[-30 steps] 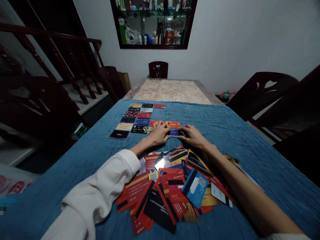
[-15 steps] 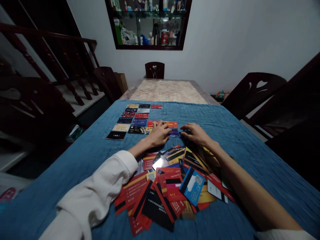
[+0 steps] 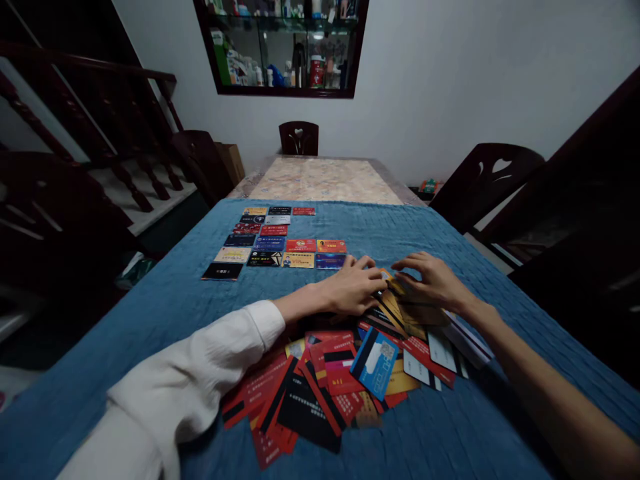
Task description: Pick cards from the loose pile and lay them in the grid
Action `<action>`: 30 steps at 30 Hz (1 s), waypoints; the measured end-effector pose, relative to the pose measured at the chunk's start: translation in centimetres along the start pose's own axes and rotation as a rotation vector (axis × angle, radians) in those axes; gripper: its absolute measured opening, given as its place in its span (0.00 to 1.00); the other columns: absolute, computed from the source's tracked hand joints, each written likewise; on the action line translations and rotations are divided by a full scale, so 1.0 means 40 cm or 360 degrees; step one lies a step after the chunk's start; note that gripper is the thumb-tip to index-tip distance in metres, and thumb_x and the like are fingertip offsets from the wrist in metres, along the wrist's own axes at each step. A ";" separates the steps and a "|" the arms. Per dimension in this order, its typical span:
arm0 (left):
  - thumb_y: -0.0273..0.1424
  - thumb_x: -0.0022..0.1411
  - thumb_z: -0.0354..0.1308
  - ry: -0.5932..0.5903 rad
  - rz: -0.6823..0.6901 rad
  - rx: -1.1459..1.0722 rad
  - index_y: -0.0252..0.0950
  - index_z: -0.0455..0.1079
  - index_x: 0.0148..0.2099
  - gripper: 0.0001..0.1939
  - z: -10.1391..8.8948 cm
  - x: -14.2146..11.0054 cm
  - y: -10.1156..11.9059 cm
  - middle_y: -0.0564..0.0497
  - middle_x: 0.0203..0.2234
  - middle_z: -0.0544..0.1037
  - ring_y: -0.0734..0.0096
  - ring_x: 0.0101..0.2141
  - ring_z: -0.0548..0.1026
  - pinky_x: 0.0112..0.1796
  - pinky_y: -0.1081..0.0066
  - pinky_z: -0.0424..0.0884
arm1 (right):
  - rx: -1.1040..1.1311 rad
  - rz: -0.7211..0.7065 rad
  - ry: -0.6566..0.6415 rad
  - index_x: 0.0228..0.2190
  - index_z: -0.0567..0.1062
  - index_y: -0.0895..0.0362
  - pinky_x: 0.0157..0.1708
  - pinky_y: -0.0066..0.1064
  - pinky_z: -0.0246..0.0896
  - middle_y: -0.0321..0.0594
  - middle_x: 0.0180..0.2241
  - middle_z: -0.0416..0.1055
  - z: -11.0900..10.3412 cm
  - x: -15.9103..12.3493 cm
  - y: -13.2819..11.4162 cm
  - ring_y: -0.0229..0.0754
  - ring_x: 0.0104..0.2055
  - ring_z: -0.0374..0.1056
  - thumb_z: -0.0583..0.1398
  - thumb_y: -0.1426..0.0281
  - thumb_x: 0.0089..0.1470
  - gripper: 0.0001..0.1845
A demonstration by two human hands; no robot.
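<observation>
Hands (image 3: 353,287) (image 3: 435,280) loosely curled, grip unclear to me, could topple the pile (image 3: 305,407) by dragging overlapping cards.

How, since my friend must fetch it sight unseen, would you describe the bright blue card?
On the blue cloth, find the messy card pile, nearer than the neat rows. On top, near its middle, lies a slanted bright blue card. Its black stripe, white patch and square code set it apart from the red cards beside it.
</observation>
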State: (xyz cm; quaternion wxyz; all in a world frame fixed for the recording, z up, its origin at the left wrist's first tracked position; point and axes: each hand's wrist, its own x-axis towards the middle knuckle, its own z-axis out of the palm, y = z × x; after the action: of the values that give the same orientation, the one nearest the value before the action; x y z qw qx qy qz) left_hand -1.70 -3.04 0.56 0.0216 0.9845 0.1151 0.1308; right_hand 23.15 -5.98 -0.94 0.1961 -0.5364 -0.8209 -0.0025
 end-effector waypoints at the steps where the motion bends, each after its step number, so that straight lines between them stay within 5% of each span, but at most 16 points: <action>1: 0.33 0.64 0.59 0.0010 0.0035 -0.0006 0.38 0.71 0.49 0.11 0.005 0.012 0.012 0.44 0.50 0.74 0.50 0.54 0.64 0.47 0.56 0.61 | 0.0011 0.0013 -0.0015 0.38 0.80 0.53 0.40 0.41 0.65 0.46 0.37 0.78 -0.010 -0.020 0.003 0.51 0.41 0.70 0.56 0.62 0.59 0.14; 7: 0.36 0.67 0.57 -0.0080 0.0106 0.0013 0.36 0.71 0.49 0.12 0.044 0.072 0.064 0.42 0.49 0.74 0.51 0.53 0.64 0.45 0.57 0.61 | 0.0115 0.0098 -0.0143 0.35 0.79 0.52 0.42 0.44 0.67 0.45 0.36 0.78 -0.060 -0.114 0.019 0.51 0.41 0.72 0.57 0.58 0.58 0.14; 15: 0.41 0.69 0.54 -0.0164 0.0086 0.0117 0.35 0.73 0.48 0.16 0.075 0.094 0.082 0.41 0.47 0.75 0.49 0.51 0.65 0.45 0.52 0.63 | 0.0209 0.0136 -0.0419 0.42 0.80 0.52 0.46 0.46 0.68 0.47 0.41 0.75 -0.077 -0.146 0.017 0.53 0.45 0.71 0.63 0.54 0.51 0.20; 30: 0.35 0.67 0.57 -0.0244 -0.0078 0.0056 0.34 0.75 0.43 0.10 0.019 0.026 0.061 0.42 0.49 0.76 0.49 0.55 0.63 0.46 0.55 0.62 | 0.0271 -0.0044 -0.0418 0.48 0.79 0.53 0.51 0.51 0.66 0.50 0.48 0.73 -0.029 -0.127 -0.033 0.55 0.50 0.68 0.60 0.56 0.56 0.22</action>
State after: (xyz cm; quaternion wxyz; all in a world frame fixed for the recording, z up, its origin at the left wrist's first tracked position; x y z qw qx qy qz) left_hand 0.01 -5.17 0.28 0.0164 0.9887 0.1395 0.0525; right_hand 24.13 -11.26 -1.24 0.1317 -0.5023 -0.8439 0.1344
